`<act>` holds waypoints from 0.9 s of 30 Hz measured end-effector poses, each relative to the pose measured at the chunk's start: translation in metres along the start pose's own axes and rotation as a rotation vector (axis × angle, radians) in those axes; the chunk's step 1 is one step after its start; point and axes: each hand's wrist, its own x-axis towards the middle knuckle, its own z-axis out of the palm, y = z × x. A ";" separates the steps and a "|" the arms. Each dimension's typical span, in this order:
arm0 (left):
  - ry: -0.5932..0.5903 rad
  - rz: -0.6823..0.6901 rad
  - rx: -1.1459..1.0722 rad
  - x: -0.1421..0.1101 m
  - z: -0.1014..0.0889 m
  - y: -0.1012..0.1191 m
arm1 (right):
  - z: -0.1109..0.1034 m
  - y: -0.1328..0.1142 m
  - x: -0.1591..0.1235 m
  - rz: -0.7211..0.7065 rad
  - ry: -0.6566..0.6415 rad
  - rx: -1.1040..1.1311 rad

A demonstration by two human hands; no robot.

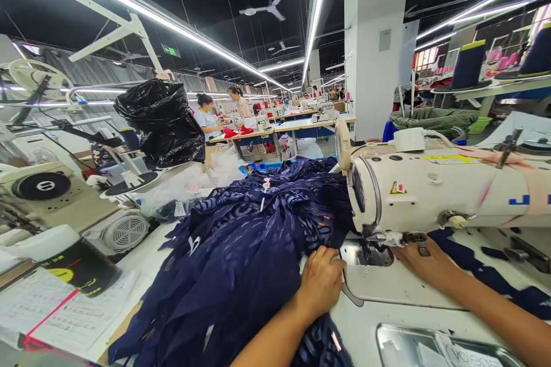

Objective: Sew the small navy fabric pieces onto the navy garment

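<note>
My left hand [322, 278] rests at the right edge of a large heap of navy fabric pieces [241, 246], beside the metal needle plate [365, 254]. Its fingers are curled in, and what they hold, if anything, is hidden. Under the arm of the white sewing machine [413, 189] is my right hand [424, 261], just right of the needle plate. Machine parts cover its fingers, so their grip does not show. Loose navy pieces [495, 275] lie on the bed beyond my right forearm.
A metal tray [439, 350] is set into the table in front. Left stand a dark cup-like container [77, 264], written papers [81, 321] and another machine [47, 200]. A black plastic bag [163, 120] hangs above. Two people [209, 117] are at a farther table.
</note>
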 end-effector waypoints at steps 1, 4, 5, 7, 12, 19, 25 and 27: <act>-0.002 -0.003 -0.007 0.000 0.000 0.000 | 0.001 0.000 0.000 -0.012 0.006 -0.008; -0.007 -0.007 -0.028 -0.001 0.000 -0.001 | 0.007 0.004 -0.004 -0.054 0.030 -0.044; -0.009 -0.010 -0.034 -0.001 0.000 -0.002 | 0.010 0.005 -0.005 -0.069 0.035 -0.051; -0.009 -0.014 -0.048 -0.001 -0.001 -0.002 | 0.016 0.009 -0.009 -0.101 0.045 -0.046; 0.019 -0.016 -0.076 0.002 0.001 -0.005 | 0.019 0.010 -0.011 -0.115 0.066 -0.038; 0.131 0.038 -0.113 0.004 0.005 -0.009 | 0.017 0.006 -0.004 -0.041 0.103 0.051; 0.168 0.067 -0.110 0.003 0.005 -0.009 | 0.036 0.009 -0.011 0.161 0.037 0.142; 0.182 0.076 -0.114 0.004 0.005 -0.009 | 0.038 0.009 -0.011 0.121 0.072 0.155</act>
